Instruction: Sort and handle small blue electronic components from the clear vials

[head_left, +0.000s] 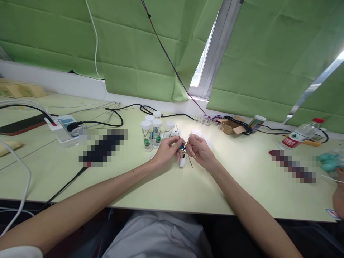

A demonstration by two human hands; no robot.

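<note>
My left hand (pixel 167 147) pinches a small blue piece with thin dark wires (pixel 182 146) above the middle of the table. Close beside it, the fingers of my right hand (pixel 200 148) are pressed together at a thin wire end of the same piece. Below the fingertips is a small bottle with a white body and dark top (pixel 182 162). Left of my hands stand several clear tubes with white caps (pixel 146 125). Inside some of them are green pieces (pixel 146 142) with thin wires. My fingers partly cover the blue piece.
A white power strip (pixel 63 136) with a black plug lies on the left. At the back right are an open cardboard box (pixel 233 125), a can (pixel 258 123) and a plastic bottle (pixel 301 134). Another person's hand (pixel 339 190) shows at the right edge. Cables (pixel 134 105) cross the table's back.
</note>
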